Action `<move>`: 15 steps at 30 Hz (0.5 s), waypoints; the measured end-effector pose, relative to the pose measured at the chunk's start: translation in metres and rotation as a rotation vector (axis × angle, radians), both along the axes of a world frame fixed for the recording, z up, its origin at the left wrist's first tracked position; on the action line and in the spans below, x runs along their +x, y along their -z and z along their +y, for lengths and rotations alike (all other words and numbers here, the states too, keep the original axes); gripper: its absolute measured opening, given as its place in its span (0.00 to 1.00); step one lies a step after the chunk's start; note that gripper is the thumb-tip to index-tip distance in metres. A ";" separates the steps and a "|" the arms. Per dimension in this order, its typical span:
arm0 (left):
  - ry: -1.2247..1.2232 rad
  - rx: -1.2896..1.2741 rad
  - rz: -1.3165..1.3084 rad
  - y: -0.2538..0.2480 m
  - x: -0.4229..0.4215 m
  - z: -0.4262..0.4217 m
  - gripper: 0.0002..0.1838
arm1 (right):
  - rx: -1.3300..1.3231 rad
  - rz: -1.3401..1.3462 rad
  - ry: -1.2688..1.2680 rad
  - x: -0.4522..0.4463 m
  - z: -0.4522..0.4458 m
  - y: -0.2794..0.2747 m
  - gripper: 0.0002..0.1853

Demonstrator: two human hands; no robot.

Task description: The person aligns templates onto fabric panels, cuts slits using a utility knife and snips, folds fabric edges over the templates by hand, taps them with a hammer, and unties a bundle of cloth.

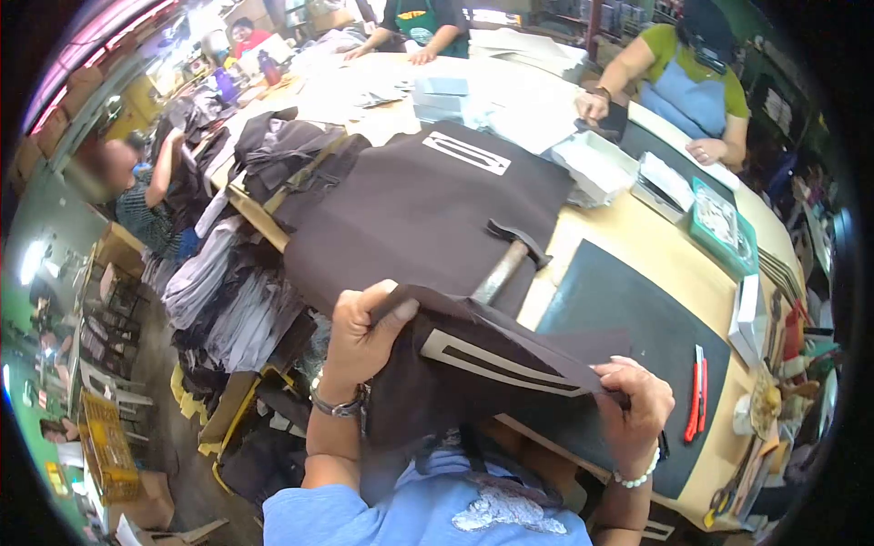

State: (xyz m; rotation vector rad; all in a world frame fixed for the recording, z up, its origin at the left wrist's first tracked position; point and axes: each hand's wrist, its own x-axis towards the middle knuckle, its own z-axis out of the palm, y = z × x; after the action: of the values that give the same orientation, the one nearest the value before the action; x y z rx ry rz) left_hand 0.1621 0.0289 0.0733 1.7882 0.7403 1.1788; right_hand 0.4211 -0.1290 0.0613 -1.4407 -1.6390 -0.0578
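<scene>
A dark brown fabric panel (401, 400) with a pale rectangular frame-shaped strip (501, 369) on it is stretched between my two hands, just above the table's near edge. My left hand (364, 332) pinches its upper left edge, thumb on top. At the other end, my right hand (633, 391) grips the panel's right edge between thumb and fingers. Beyond the cloth, a hammer (510, 264) lies on a larger dark fabric piece (401, 209), which bears a similar white strip (467, 152). Part of the hammer's handle is hidden by the raised cloth.
A black mat (610, 300) lies on the table, with a red utility knife (698, 396) near my right hand. Boxes and a green tray (724, 223) stand at the right. Fabric piles (237, 300) fill the left. Several people work around the table, one in a blue apron (687, 100).
</scene>
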 end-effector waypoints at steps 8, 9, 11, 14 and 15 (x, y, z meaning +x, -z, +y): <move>-0.514 0.330 0.307 0.044 -0.073 0.002 0.10 | 0.082 -0.427 -0.248 -0.066 0.051 0.010 0.12; -0.621 0.222 0.230 0.054 -0.089 -0.003 0.10 | 0.001 -0.407 -0.343 -0.084 0.054 0.016 0.06; -0.854 0.145 0.130 0.063 -0.115 -0.012 0.11 | -0.129 -0.312 -0.574 -0.121 0.061 0.032 0.08; -1.193 0.359 0.362 0.054 -0.147 -0.025 0.10 | -0.175 -0.117 -0.858 -0.180 0.057 0.043 0.14; -1.179 0.445 0.183 0.045 -0.150 -0.024 0.10 | -0.244 -0.064 -0.961 -0.195 0.052 0.038 0.16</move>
State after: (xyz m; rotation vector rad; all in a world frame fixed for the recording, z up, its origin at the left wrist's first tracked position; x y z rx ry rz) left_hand 0.0120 0.0047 0.0283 1.8048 1.9032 2.0458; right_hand 0.2265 -0.0772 0.0233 -0.6835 -2.2855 0.6603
